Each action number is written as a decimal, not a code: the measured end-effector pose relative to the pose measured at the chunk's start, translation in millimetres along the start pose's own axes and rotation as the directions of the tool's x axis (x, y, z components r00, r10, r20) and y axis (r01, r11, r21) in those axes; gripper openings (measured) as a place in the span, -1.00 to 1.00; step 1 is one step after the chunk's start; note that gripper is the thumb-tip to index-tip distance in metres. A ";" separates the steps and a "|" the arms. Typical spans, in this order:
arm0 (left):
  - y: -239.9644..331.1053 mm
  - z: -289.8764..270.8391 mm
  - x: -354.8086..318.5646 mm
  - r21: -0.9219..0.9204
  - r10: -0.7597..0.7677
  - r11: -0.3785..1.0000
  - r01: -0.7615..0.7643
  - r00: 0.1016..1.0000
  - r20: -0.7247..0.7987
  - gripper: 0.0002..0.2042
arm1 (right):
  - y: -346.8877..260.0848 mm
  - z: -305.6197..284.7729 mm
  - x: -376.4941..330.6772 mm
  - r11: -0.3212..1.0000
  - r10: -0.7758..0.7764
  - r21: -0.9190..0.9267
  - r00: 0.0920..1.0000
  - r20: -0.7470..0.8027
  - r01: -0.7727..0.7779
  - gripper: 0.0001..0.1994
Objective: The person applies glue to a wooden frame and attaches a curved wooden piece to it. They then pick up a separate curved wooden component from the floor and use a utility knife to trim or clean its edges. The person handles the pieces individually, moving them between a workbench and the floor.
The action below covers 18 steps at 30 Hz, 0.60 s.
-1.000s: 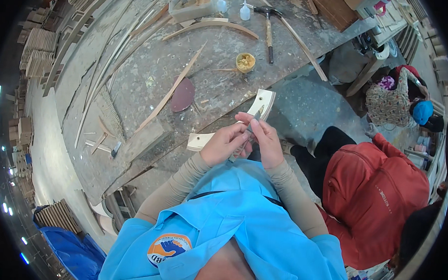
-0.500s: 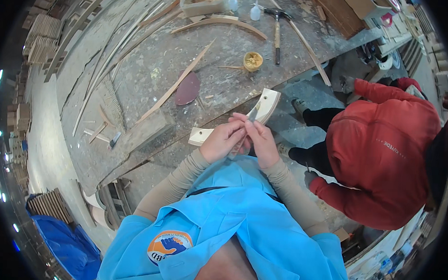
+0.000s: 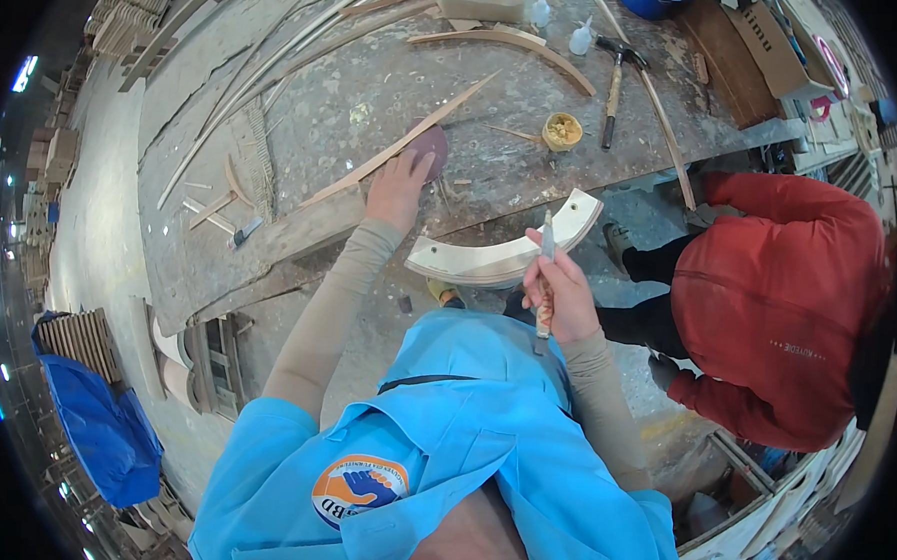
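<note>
My left hand [image 3: 396,190] rests with fingers stretched out on a round purplish sanding disc [image 3: 430,151], beside a long thin wood strip [image 3: 405,138]. In my right hand [image 3: 565,293] is a small knife [image 3: 544,309] with a narrow pointed blade, held upright, its patterned handle between the fingers. Just behind that hand, a curved pale wood piece [image 3: 489,263] with a hole near each end lies at the table's near edge. Farther back on the table stands a tub of yellowish paste [image 3: 562,132], with a thin stick [image 3: 513,133] beside it.
At the back right lie a hammer [image 3: 613,92] and a long wood strip [image 3: 646,108], near small squeeze bottles [image 3: 581,38]. A curved wood strip [image 3: 509,38] lies before a plastic box [image 3: 481,3]. A person in a red jacket [image 3: 778,304] bends close on my right.
My left hand has left the right hand and reached forward-left onto the sanding disc. My right hand has moved slightly right and lower with the small knife, uncovering more of the curved wood piece.
</note>
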State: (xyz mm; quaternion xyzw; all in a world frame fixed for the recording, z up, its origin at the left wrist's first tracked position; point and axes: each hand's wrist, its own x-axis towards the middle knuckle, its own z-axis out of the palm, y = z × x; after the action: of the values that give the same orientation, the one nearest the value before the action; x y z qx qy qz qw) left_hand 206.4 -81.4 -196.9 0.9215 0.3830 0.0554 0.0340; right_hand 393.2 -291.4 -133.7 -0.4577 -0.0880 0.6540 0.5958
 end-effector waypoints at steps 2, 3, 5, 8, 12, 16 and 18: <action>3.7 5.9 4.0 0.039 -0.015 0.999 0.016 1.000 -0.008 -0.58 | 5.4 3.1 -1.7 0.998 0.064 0.001 0.997 0.033 -0.064 -0.60; 5.4 7.1 5.5 0.040 -0.036 0.999 0.036 0.999 -0.006 -0.58 | 6.1 4.9 -2.8 0.998 0.069 -0.007 0.997 0.039 -0.069 -0.60; 4.7 9.3 6.4 0.024 -0.051 0.998 0.051 0.999 -0.002 -0.55 | 6.3 10.6 -3.6 0.997 0.078 -0.024 0.995 0.059 -0.076 -0.60; 1.4 13.9 2.4 -0.017 -0.029 0.999 0.029 0.999 -0.021 -0.53 | 9.5 7.1 -4.5 0.998 0.064 -0.033 0.996 0.067 -0.062 -0.60; -0.3 9.9 -6.1 -0.101 0.014 0.994 -0.027 0.992 -0.128 -0.59 | 7.7 7.9 -5.3 0.997 0.070 -0.045 0.995 0.077 -0.066 -0.60; -17.1 -6.2 1.9 -0.180 -0.034 0.984 0.002 0.984 -0.175 -0.66 | 11.9 10.5 -5.2 0.995 0.084 -0.061 0.992 0.090 -0.078 -0.61; -28.4 -15.1 12.0 -0.139 -0.129 0.984 0.114 0.986 -0.103 -0.74 | 14.8 10.2 -4.6 0.993 0.097 -0.078 0.989 0.113 -0.088 -0.62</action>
State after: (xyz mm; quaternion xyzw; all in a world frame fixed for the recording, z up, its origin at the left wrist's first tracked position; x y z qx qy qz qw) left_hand 192.9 -52.6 -184.0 0.8874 0.4355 0.1299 0.0770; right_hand 375.0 -295.0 -135.4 -0.4438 -0.1252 0.7029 0.5416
